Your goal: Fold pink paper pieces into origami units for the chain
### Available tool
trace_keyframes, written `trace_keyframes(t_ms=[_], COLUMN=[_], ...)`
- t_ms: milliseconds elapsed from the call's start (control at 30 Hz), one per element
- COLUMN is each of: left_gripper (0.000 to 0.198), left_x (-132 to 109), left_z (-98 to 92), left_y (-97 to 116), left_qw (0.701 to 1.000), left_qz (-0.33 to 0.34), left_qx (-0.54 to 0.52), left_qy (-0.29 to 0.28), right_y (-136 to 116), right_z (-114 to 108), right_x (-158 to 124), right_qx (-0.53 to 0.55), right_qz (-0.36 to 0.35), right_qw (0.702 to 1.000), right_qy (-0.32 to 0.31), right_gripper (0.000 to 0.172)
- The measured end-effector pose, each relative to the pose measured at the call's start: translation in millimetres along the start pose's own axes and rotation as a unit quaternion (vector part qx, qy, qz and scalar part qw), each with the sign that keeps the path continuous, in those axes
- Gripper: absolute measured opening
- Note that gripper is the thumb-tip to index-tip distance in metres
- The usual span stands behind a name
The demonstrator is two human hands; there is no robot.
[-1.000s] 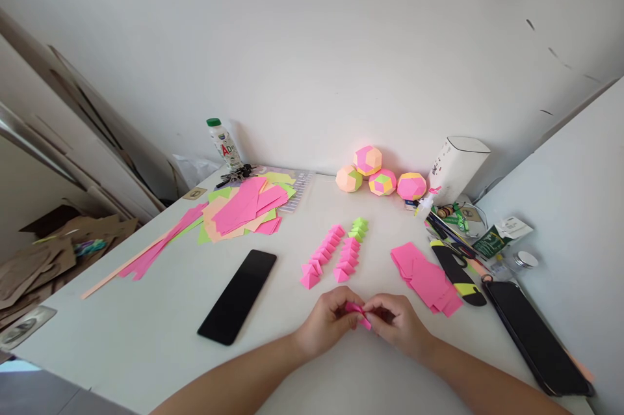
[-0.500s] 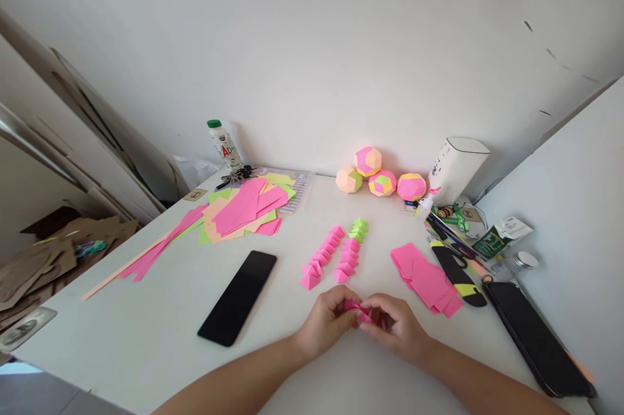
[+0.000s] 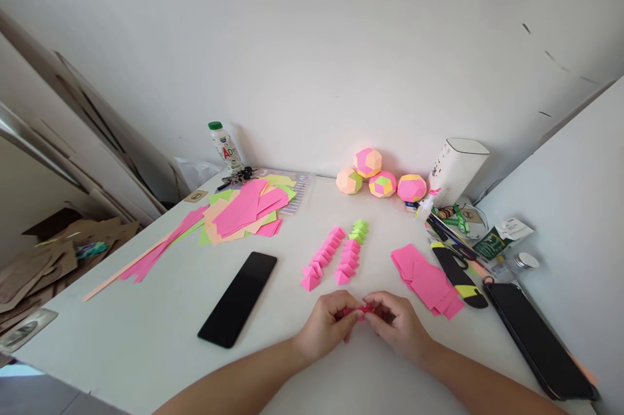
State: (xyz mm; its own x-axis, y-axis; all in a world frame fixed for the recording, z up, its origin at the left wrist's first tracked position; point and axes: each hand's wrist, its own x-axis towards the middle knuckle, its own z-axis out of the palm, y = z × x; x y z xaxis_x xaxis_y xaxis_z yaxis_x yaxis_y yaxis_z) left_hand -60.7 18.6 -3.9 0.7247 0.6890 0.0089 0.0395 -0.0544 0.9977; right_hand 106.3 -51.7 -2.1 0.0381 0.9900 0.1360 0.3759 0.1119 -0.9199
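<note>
Between the fingertips of both hands is a small folded pink paper piece [image 3: 361, 313], low in the middle of the head view. My left hand [image 3: 327, 325] pinches its left side, and my right hand [image 3: 397, 322] pinches its right side; the fingers cover much of it. Just beyond the hands lie two rows of folded paper pieces: a pink row [image 3: 326, 255] on the left, and a row on the right that is pink [image 3: 348, 259] near me and green [image 3: 359, 230] at its far end. Flat pink paper pieces [image 3: 429, 281] lie right of my right hand.
A black phone [image 3: 238, 298] lies left; colored sheets [image 3: 248, 209] and a bottle [image 3: 225, 147] are behind it. Paper balls [image 3: 383, 183] stand by the wall. At the right are a black-and-yellow cutter [image 3: 458, 274], a jar [image 3: 524, 263] and another black phone [image 3: 539, 337].
The fingers have shifted slightly around the pink piece, which now sits flatter between them. Both hands stay in nearly the same place.
</note>
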Motion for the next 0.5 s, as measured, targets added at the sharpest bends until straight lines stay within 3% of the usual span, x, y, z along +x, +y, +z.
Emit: trace_keyframes(t_ms=[200, 500], left_gripper=[0.026, 0.027], left_x=[-1.0, -0.9], left_z=[-0.4, 0.2], left_y=[-1.1, -4.6], left_qw=[1.000, 1.000], left_qz=[0.004, 0.029], left_qx=[-0.011, 0.007], left_qy=[0.002, 0.007], right_y=[-2.5, -6.3], right_z=[-1.0, -2.6], right_x=[1.4, 3.0], right_qx=[0.014, -0.039], right_qz=[0.016, -0.031], right_qw=[1.000, 0.999], right_qy=[-0.020, -0.020], right_gripper=[0.013, 0.020])
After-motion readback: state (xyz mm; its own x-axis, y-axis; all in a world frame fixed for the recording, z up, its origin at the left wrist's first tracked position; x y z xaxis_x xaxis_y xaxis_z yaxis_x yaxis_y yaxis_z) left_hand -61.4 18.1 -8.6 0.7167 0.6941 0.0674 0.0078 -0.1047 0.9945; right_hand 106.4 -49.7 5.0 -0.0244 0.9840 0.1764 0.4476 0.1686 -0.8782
